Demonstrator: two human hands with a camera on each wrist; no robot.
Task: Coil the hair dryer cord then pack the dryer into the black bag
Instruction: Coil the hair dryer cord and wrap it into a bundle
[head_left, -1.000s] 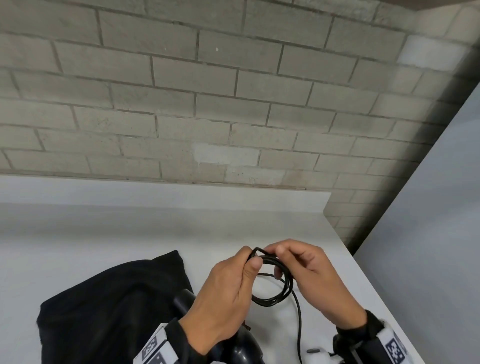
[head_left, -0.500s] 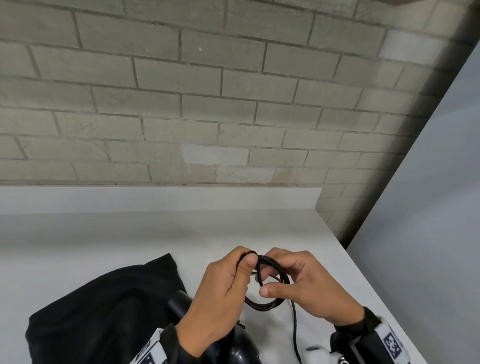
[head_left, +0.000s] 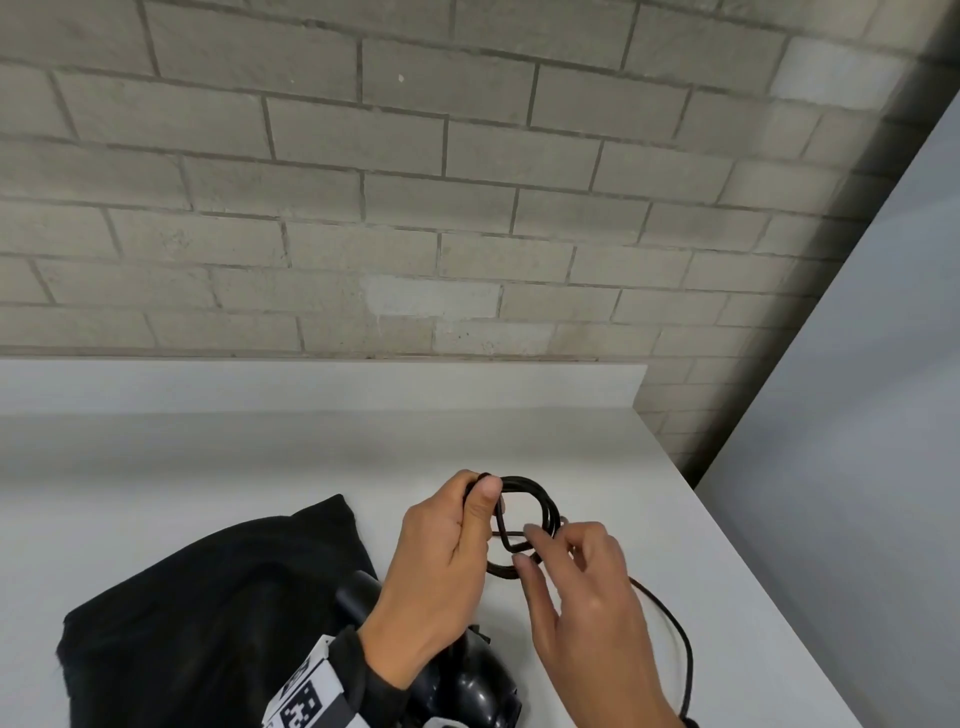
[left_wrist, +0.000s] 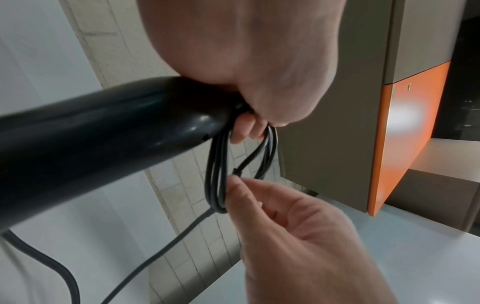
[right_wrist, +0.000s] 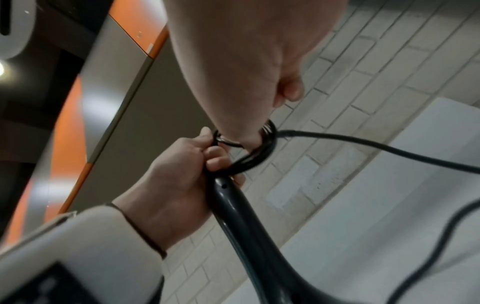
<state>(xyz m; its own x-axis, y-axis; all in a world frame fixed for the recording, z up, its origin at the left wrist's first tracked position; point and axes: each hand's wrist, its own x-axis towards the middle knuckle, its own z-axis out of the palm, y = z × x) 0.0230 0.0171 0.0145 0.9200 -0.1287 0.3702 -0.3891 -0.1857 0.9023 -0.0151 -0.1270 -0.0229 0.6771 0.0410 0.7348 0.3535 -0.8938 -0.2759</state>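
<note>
While the cord is only partly coiled, the counter (head_left: 218, 457) carries everything: the bag (head_left: 208, 613) lies flat at my left, its mouth not visible, and the dryer (head_left: 467, 686) sits just beside it, under my left wrist, its handle (left_wrist: 98, 127) rising toward my left hand (head_left: 441, 566). That hand is clamped on the coil (head_left: 524, 519), thumb pressing the loops against curled fingers at the handle's end; about 3 loops show in the head view, though I cannot count them surely. My right hand (head_left: 587, 608) has its fingers loosely spread and only lightly bent, their tips touching the coil's near side. The left wrist view suggests the fingertips (left_wrist: 239, 191) meet a single strand there, but whether they pinch it I cannot tell. A free length of cord (head_left: 675, 639) trails from the coil past my right wrist toward the counter's near edge; its plug is out of view.

Step in hand: coiling, not yet finished. As I judge it, the next move calls for my right hand to take the slack and lay 1 more loop against the others while the left keeps its clamp, since loosening there would let the loops spring apart. Packing comes after, and the bag must first be opened.
</note>
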